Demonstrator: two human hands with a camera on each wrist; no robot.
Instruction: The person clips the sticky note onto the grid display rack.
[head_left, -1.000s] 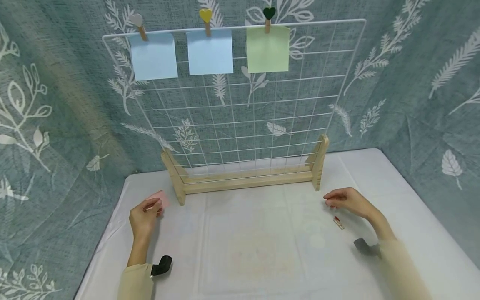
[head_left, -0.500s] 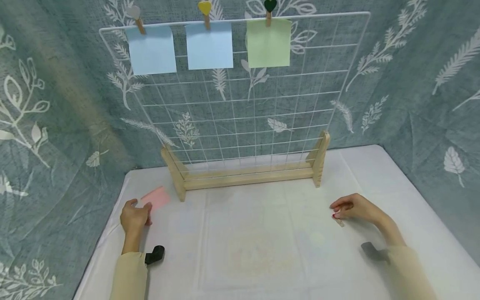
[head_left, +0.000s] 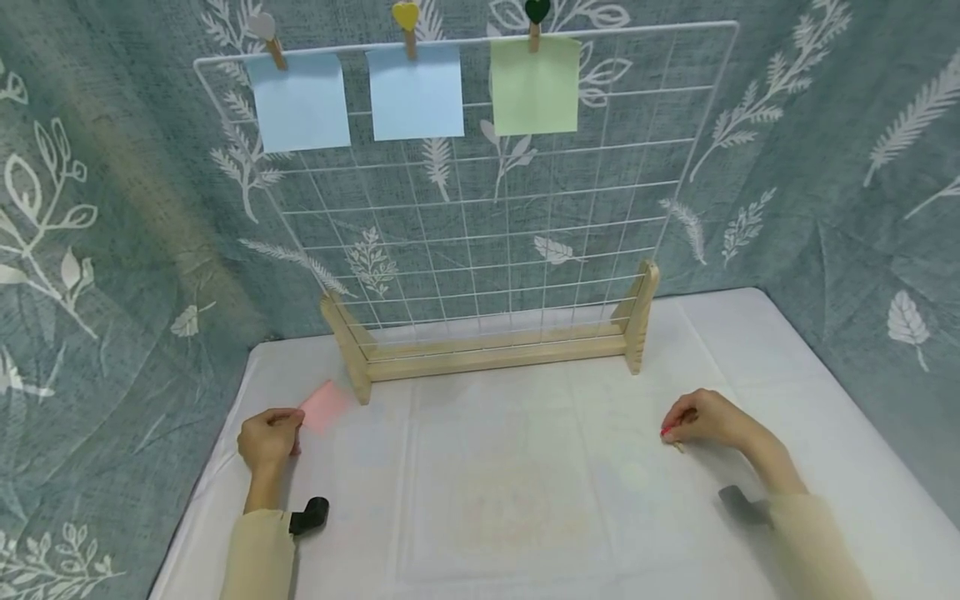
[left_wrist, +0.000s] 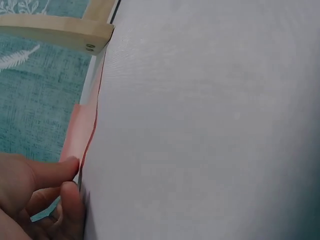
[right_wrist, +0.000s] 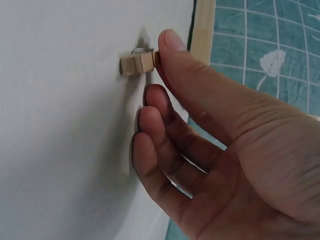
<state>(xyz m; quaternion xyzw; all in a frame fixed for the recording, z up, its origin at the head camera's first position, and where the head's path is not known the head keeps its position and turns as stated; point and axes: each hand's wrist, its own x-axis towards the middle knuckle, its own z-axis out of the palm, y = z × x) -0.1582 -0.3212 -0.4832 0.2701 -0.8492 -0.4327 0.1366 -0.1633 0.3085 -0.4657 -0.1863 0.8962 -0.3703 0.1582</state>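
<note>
At the table's left side my left hand (head_left: 270,437) pinches the near corner of a pink paper note (head_left: 324,406). In the left wrist view the thumb and a finger meet at the edge of the pink note (left_wrist: 82,130), which bends up a little. Over on the right, my right hand (head_left: 708,417) holds a small wooden clothespin (head_left: 678,447) with a red top between thumb and finger. Its wooden legs show beyond the thumb in the right wrist view, where the clothespin (right_wrist: 135,64) is close to the white cloth; the other fingers curl loosely below.
A white wire grid (head_left: 510,200) stands in a wooden base (head_left: 495,358) at the back. Along its top rail, heart-topped clothespins hold two blue notes (head_left: 300,104) (head_left: 417,93) and a green note (head_left: 535,87). Patterned curtains surround the white-covered table (head_left: 510,483).
My left hand let go of the pink note, drew back, then took its corner again; the note has turned slightly. My right hand came down onto the clothespin and took hold of it.
</note>
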